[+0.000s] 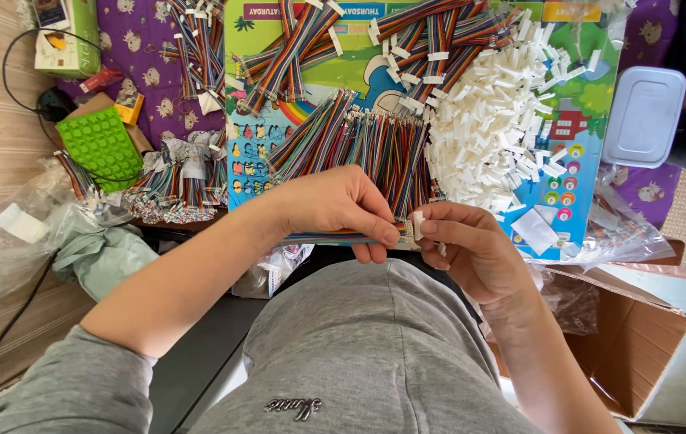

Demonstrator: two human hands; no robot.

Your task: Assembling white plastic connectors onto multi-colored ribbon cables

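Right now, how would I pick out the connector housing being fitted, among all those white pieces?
Start at the heap of white connector housings on the colourful board. Come down to the hands at the board's near edge. The one meant is the single white connector housing pinched in the right hand, against the ribbon cable held by the left hand.

Table point(242, 173) far edge blocked by ribbon cable bundles point(375, 149); right half crowded by white connector pile point(495, 128). Near right corner left bare beside pile. Passage narrowed at left edge by green mat point(102, 147) and cable heap point(178, 189).
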